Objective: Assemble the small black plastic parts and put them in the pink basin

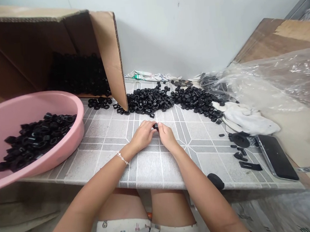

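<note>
My left hand point(143, 134) and my right hand point(167, 134) meet over the middle of the table. Between their fingertips they pinch a small black plastic part point(156, 126), largely covered by the fingers. Just beyond them lies a heap of black ring-shaped plastic parts point(148, 100). To its right, touching it, spreads a second heap of smaller black pieces point(193, 98). A bracelet point(122, 158) circles my left wrist.
On the left a pink basin point(76, 136) holds black parts, before a cardboard box point(107, 52) on its side with more inside. On the right lie a white cloth point(245, 118), a phone point(277, 156), a black strap point(250, 165) and clear plastic sheeting point(270, 82).
</note>
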`<move>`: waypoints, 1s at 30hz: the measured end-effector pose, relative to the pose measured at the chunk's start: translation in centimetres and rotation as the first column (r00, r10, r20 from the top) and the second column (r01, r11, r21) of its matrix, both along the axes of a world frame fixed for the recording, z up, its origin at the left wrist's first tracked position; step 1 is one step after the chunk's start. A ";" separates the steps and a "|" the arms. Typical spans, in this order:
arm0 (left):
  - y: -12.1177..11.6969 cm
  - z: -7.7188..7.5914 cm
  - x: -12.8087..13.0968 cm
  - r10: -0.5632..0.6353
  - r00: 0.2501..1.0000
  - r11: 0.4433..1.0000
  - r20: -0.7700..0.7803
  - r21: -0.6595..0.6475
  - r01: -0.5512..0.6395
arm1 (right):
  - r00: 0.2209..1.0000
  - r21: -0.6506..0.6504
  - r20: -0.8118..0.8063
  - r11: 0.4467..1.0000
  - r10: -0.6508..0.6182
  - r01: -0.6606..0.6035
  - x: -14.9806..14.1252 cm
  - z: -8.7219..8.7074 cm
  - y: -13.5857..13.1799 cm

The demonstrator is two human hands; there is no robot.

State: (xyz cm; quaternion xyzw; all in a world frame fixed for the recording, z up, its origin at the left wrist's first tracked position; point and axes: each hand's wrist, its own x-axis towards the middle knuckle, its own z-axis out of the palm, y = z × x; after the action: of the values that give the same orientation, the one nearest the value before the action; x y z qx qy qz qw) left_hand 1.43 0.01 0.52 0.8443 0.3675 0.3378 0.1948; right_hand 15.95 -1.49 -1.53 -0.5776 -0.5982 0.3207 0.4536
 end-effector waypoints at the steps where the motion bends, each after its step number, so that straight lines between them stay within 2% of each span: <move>1: 0.0 0.1 0.0 -0.011 0.999 0.999 -0.032 0.044 0.012 | 0.995 -0.031 -0.096 0.999 0.006 -0.009 -0.1 -0.1 0.1; 4: 0.2 0.4 0.0 -0.027 0.998 0.995 -0.062 0.095 0.033 | 0.919 -0.122 -0.394 0.991 0.009 -0.062 -0.2 -0.2 0.4; 6: 0.4 0.3 0.0 -0.019 1.000 0.998 -0.008 0.063 0.019 | 0.857 -0.147 -0.515 0.983 0.015 -0.106 -0.3 0.1 0.5; 9: 0.7 -0.1 0.0 0.022 0.989 0.997 0.147 -0.073 -0.011 | 0.792 -0.156 -0.609 0.972 0.045 -0.175 -0.3 0.9 0.5; 12: 1.1 0.1 -0.1 0.067 0.931 0.965 0.359 -0.261 0.031 | 0.776 -0.167 -0.630 0.970 0.033 -0.177 -0.3 1.5 0.4; 14: 1.5 1.0 -0.4 0.102 0.829 0.926 0.549 -0.358 0.123 | 0.790 -0.169 -0.613 0.970 0.035 -0.174 -0.3 1.5 0.3; 17: 2.3 3.2 -2.2 0.170 0.580 0.889 0.797 -0.378 0.259 | 0.813 -0.164 -0.576 0.961 0.090 -0.223 -0.3 1.3 0.1; 20: 2.8 5.5 -5.6 0.184 0.354 0.908 0.917 -0.297 0.297 | 0.840 -0.175 -0.492 0.918 0.230 -0.354 -0.3 1.2 0.0; 22: 2.7 6.6 -8.1 0.132 0.230 0.951 0.964 -0.189 0.246 | 0.846 -0.180 -0.440 0.893 0.302 -0.412 -0.4 1.2 -0.1; 24: 2.5 7.2 -10.2 0.071 0.169 0.987 0.983 -0.094 0.133 | 0.852 -0.174 -0.418 0.893 0.314 -0.415 -0.4 1.4 -0.3; 26: 2.2 7.5 -11.3 0.045 0.155 0.997 0.987 -0.054 0.054 | 0.857 -0.169 -0.413 0.898 0.310 -0.406 -0.4 1.6 -0.4; 28: 1.9 7.6 -11.6 0.033 0.132 0.998 0.991 -0.040 0.048 | 0.859 -0.163 -0.404 0.899 0.314 -0.406 -0.4 1.7 -0.4; 30: 1.8 7.7 -11.4 0.004 0.061 0.994 0.998 -0.011 0.107 | 0.862 -0.157 -0.392 0.900 0.321 -0.407 -0.3 1.7 -0.5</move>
State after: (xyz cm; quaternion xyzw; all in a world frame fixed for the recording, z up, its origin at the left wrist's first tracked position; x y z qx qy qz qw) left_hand -9.98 1.76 8.18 0.3880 0.1181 0.8016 0.4392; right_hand 15.62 -1.96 0.21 -0.4348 -0.5625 0.5686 0.4138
